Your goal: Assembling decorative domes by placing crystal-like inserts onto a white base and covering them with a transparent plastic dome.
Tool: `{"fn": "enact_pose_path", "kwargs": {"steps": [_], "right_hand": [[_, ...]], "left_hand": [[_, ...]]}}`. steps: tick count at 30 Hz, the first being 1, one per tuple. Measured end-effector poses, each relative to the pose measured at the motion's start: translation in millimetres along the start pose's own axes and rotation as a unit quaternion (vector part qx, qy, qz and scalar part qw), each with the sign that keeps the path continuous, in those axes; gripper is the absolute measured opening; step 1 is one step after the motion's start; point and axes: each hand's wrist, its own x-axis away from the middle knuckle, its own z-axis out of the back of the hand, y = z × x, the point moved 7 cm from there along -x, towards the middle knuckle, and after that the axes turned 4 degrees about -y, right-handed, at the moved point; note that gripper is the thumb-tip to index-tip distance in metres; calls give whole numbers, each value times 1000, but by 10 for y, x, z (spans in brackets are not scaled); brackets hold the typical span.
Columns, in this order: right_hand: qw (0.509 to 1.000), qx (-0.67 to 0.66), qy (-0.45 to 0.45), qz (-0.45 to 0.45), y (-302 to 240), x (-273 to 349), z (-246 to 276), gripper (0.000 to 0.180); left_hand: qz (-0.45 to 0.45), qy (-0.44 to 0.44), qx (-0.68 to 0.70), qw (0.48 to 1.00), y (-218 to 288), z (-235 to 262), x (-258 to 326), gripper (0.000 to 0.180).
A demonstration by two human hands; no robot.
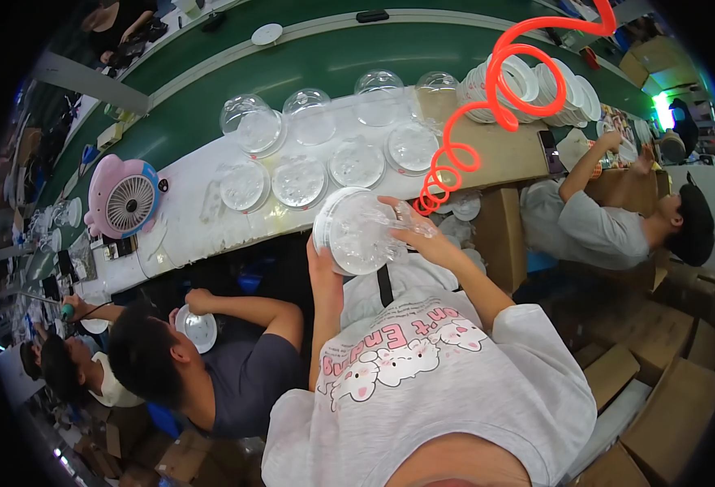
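Note:
Just in front of my body, off the table's near edge, I hold a round white dish tilted toward me, its face covered with clear crinkled material. My left hand is closed on the dish's left rim. On its right side, the fingers of my right hand are closed around a loose bunch of clear plastic film, which trails across the dish. Behind it on the table stand several similar round dishes with clear, shiny contents, and clear domes in a row farther back.
An orange coiled hose hangs down close to my right hand. Left on the table stands a pink fan; white rings are stacked at right, near a phone. Co-workers sit on both sides. Cardboard boxes stand at right.

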Motion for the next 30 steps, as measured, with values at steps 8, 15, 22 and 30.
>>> {"fn": "enact_pose_path", "kwargs": {"steps": [8, 15, 22, 30], "right_hand": [[983, -16, 180, 23, -108, 1222, 498, 52], [958, 1, 286, 1, -93, 1658, 702, 52], [999, 2, 28, -20, -234, 1363, 640, 84], [871, 358, 336, 37, -407, -164, 2744, 44]], "left_hand": [[65, -319, -132, 936, -260, -1028, 238, 70], [142, -357, -80, 920, -758, -1362, 207, 69], [236, -250, -28, 939, -754, -740, 152, 67], [87, -128, 72, 985, -332, -155, 59, 67]]}}
